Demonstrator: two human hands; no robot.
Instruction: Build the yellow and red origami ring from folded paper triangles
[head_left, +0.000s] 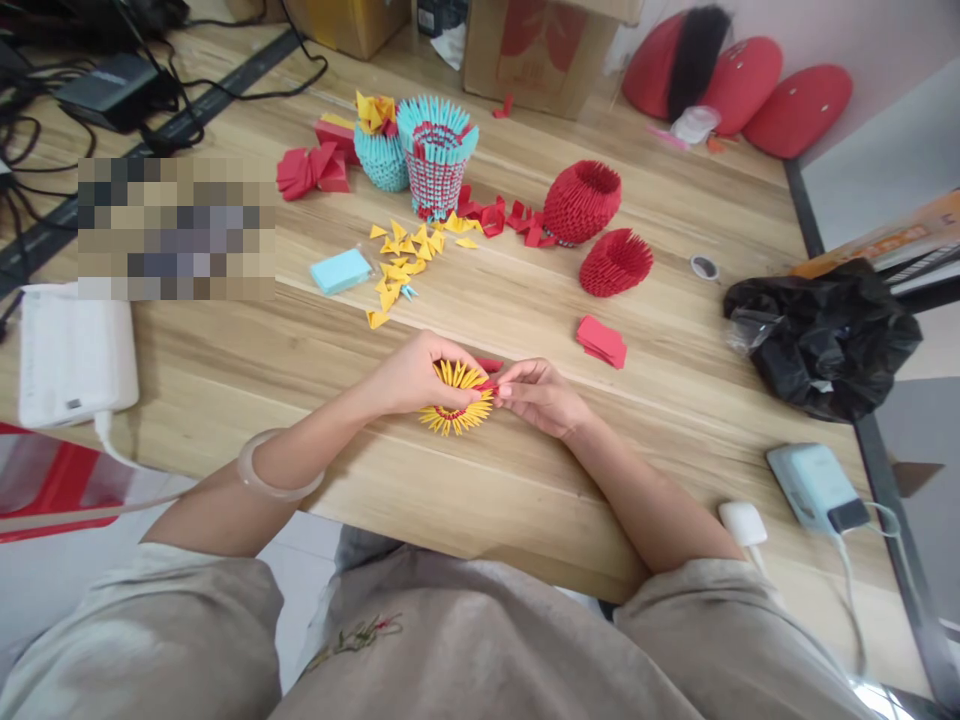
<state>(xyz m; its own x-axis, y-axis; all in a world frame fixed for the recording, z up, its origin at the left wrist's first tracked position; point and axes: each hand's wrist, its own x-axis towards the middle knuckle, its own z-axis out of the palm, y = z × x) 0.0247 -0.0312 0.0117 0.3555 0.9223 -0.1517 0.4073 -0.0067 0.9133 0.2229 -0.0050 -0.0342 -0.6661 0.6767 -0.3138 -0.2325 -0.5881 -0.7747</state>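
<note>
My left hand point(442, 372) is closed on a ring of folded yellow paper pieces point(456, 420) with a red inner row. The thumb lies over the ring's top and the fingers go behind it. At the ring's right edge, my right hand point(541, 395) pinches a small red folded paper piece point(490, 384) between thumb and fingertips. Part of that piece is hidden by the fingers. Beyond the hands lie loose yellow folded triangles point(405, 245) and a stack of light blue paper slips point(341, 271). Red paper slips point(601, 341) lie to the right.
A blue-and-red paper vase point(437, 165) and a smaller blue one point(382, 160) stand at the back. Two red paper pots point(583, 203) sit right of them. A black plastic bag point(823, 340) is at the right edge, a white power adapter point(79, 355) at the left.
</note>
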